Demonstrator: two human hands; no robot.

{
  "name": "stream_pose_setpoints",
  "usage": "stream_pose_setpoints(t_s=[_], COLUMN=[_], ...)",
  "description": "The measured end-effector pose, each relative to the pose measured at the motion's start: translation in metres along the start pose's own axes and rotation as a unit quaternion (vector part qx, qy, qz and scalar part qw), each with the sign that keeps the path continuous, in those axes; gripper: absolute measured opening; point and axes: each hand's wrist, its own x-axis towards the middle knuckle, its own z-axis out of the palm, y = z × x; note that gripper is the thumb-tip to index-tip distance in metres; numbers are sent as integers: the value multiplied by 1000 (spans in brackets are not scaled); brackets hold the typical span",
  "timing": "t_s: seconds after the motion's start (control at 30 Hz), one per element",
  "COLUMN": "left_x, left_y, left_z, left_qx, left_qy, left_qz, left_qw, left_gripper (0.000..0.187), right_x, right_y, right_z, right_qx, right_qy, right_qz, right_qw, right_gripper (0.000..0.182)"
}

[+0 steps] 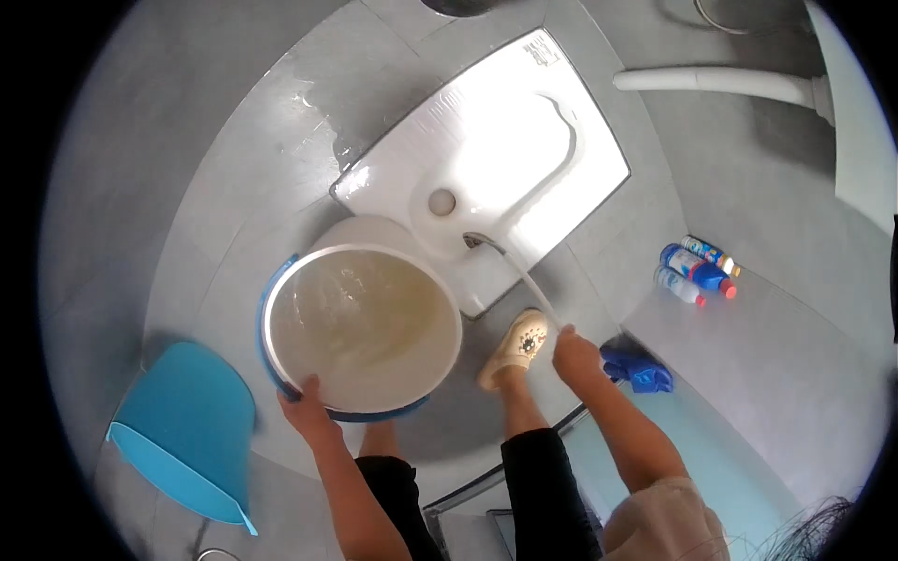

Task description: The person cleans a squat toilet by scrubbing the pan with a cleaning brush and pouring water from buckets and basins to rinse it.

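Note:
My left hand (311, 411) grips the blue handle at the near left rim of a large white bucket (438, 369), which holds cloudy yellowish water and is tilted over the near end of a white squat toilet (383, 173). My right hand (575, 358) is closed around a thin pale stick (535, 288). The stick's far end, a dark curved head, rests at the toilet's opening, right of the bucket.
A turquoise bin (192, 421) lies at the left. Several bottles (694, 269) stand on a ledge at the right, above blue footwear or cloth (647, 371). A white pipe (716, 80) runs along the upper right wall. A beige clog (524, 344) is on my foot.

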Motion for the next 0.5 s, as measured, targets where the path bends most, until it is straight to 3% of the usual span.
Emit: stream_pose_setpoints(t_s=[0.2,0.23,0.27,0.33,0.4,0.47,0.5], left_x=[5,7,7,5,4,2,-1], left_y=[0,0,-1,-4,-5,-4,-2], left_z=[-3,-2,-2,-3,-1,2,4], left_qx=[-40,-36,-33,-46,-59,-41,-40], left_qy=[-33,-45,-55,-59,-69,-42,-42], left_qz=[-13,-6,-2,-3,0,3,5], left_qw=[999,998,998,997,996,998,998], left_gripper=[43,44,44,44,44,43,43], right_x=[-32,-29,-26,-37,-23,-21,-29], right_y=[-40,-4,18,25,50,12,-21], right_z=[52,72,73,53,128,140,118], right_qx=[86,73,82,116,79,229,394], right_qy=[-105,-53,-23,-3,14,-40,-52], right_qz=[62,49,95,128,-21,-44,17], right_qw=[989,995,992,985,997,972,917], right_gripper=[33,33,30,26,28,34,35])
